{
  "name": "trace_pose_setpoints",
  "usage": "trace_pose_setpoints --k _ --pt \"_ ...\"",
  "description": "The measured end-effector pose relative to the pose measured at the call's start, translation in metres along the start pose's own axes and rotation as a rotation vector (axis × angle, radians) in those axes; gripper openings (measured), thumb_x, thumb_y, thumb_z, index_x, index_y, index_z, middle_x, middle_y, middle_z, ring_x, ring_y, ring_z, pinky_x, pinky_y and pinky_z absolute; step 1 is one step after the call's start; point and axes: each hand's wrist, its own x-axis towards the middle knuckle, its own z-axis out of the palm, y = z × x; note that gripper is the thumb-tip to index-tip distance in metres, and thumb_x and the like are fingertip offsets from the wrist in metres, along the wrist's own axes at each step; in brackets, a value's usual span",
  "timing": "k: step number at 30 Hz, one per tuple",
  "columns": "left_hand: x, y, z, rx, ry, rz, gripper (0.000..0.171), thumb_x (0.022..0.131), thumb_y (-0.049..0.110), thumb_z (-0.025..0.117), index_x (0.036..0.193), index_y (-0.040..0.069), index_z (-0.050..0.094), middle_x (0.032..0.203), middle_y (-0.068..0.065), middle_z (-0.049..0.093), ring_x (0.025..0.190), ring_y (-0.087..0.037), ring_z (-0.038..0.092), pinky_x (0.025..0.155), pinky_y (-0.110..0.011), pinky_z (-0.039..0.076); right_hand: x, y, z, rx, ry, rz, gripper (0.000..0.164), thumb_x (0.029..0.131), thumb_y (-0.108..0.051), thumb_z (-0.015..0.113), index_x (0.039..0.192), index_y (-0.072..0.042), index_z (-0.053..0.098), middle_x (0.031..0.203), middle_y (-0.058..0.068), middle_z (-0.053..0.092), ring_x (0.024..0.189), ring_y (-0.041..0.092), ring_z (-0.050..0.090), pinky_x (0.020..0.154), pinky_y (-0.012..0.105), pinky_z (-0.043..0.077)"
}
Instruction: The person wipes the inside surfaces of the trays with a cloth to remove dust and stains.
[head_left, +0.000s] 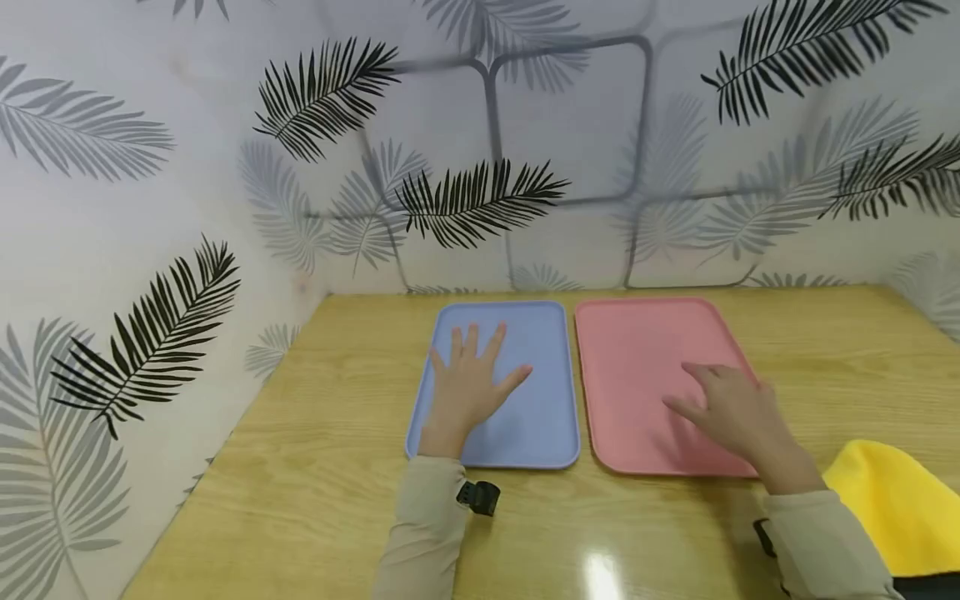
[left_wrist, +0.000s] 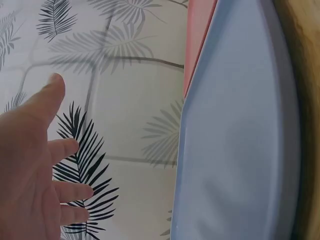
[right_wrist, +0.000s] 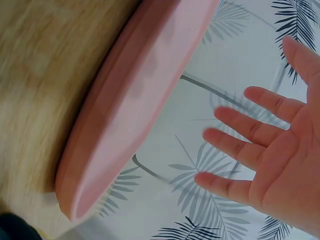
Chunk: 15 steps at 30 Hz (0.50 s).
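Note:
A blue tray (head_left: 536, 392) and a pink tray (head_left: 633, 375) lie side by side on the wooden table. My left hand (head_left: 467, 392) hovers above the blue tray, its fingers spread and nothing held. In the left wrist view the palm (left_wrist: 22, 175) faces the camera, apart from the blue tray (left_wrist: 235, 125). Over the right half of the pink tray is my right hand (head_left: 735, 412), fingers apart and holding nothing. The right wrist view shows its fingers (right_wrist: 240, 145) extended, with a gap to the pink tray (right_wrist: 135, 100).
A yellow cloth (head_left: 892, 508) lies at the right front, beside my right sleeve (head_left: 825, 542). Behind the wooden table (head_left: 315, 433) hangs a pale leaf-patterned backdrop (head_left: 555, 242), which also runs along the left side. Both wrists carry black straps.

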Motion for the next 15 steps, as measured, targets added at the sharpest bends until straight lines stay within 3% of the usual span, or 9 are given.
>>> trace_pose_setpoints --k 4,11,15 --pt "0.001 -0.006 -0.002 -0.001 0.004 -0.003 0.069 0.087 0.059 0.037 0.142 0.019 0.024 0.142 -0.018 0.021 0.130 -0.039 0.012 0.095 -0.062 0.012 -0.001 0.000 -0.001 0.032 -0.005 0.000 0.052 0.086 -0.035 0.057 0.114 0.009 0.051 0.101 0.027 0.057 0.091 0.041 0.054 0.070 0.052 0.043" --pt "-0.004 -0.022 -0.006 0.044 0.017 -0.085 0.067 0.088 0.053 0.043 0.138 0.010 0.032 0.135 -0.022 0.032 0.125 -0.040 0.025 0.091 -0.061 0.025 0.000 -0.003 -0.001 0.062 -0.056 -0.003 0.048 0.086 -0.033 0.058 0.112 0.007 0.053 0.083 0.014 0.061 0.073 0.028 0.057 0.059 0.043 0.045" --pt "-0.006 -0.034 -0.012 0.042 -0.038 -0.141 0.068 0.088 0.050 0.046 0.137 0.006 0.031 0.134 -0.024 0.032 0.125 -0.041 0.024 0.089 -0.061 0.028 0.000 -0.005 -0.002 0.072 -0.063 -0.011 0.048 0.085 -0.033 0.059 0.111 0.007 0.054 0.079 0.011 0.060 0.070 0.026 0.057 0.057 0.042 0.045"
